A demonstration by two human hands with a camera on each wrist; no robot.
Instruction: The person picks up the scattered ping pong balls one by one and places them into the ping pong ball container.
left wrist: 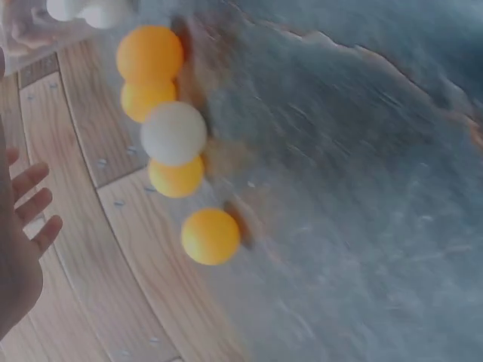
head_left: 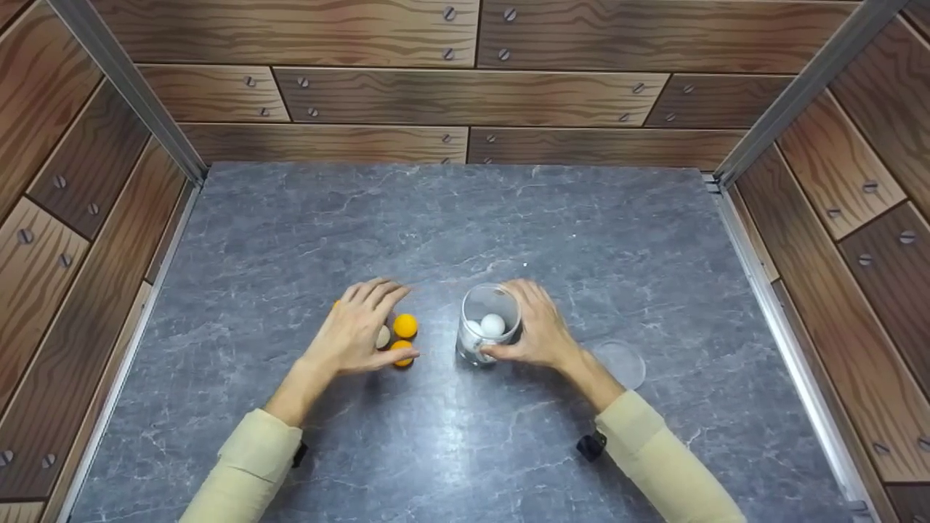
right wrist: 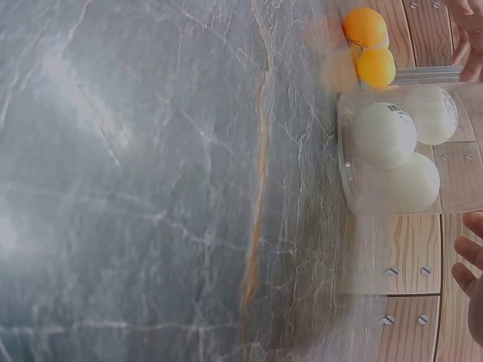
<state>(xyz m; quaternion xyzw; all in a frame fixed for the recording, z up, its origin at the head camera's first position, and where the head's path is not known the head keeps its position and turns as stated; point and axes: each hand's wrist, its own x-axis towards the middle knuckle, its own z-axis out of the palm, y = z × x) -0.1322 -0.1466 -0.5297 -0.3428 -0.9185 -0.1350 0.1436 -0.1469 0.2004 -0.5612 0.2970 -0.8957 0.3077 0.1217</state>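
My right hand (head_left: 539, 325) curves around the side of a clear jar (head_left: 471, 309), its thumb across the near side. Inside the jar lie three white balls (right wrist: 385, 136), seen through the wall in the right wrist view. To the left, my left hand (head_left: 356, 330) is held over a row of loose balls, thumb and fingers spread apart. Several are orange balls (head_left: 405, 326), and one white ball (left wrist: 173, 134) sits among them. In the head view this hand hides part of the row. The left wrist view shows the left fingers (left wrist: 34, 204) loosely extended, beside the row.
A clear round lid (head_left: 621, 365) lies flat on the table beside my right wrist. The grey marbled tabletop (head_left: 450, 218) is enclosed by wood-patterned walls (head_left: 465, 94) at the back and both sides, with metal rails (head_left: 777, 349) along the side edges.
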